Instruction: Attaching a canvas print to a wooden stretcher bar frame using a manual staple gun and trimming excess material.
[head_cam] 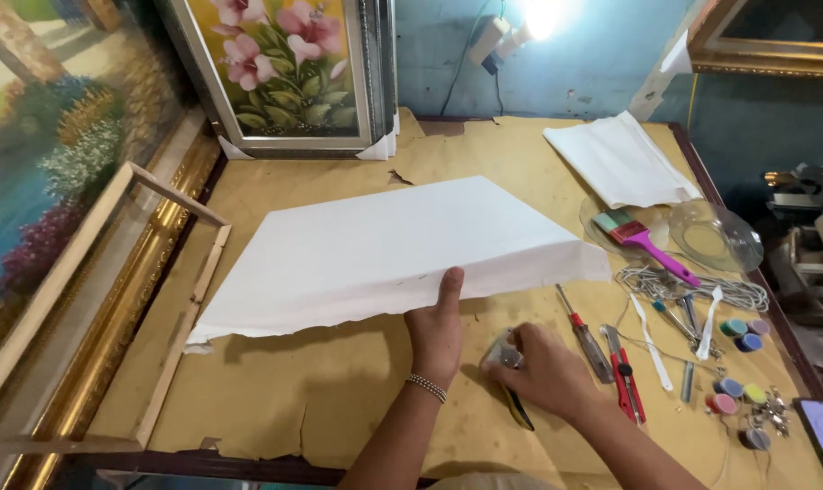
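A white canvas [384,245] stretched on a frame is tilted up off the brown paper-covered table [321,399]. My left hand [437,328] grips its near edge, thumb on top. My right hand [540,367] rests on the table just to the right, closed around a metal staple gun [504,356] with a dark and yellow handle. A beaded bracelet sits on my left wrist.
A bare wooden stretcher frame [180,318] lies at left beside a gold-framed landscape painting [58,163]. A framed flower painting [289,73] leans at the back. To the right lie folded white cloth [620,159], a pink brush [642,240], a screwdriver [585,334], red pliers [624,381], cord and small paint pots [738,331].
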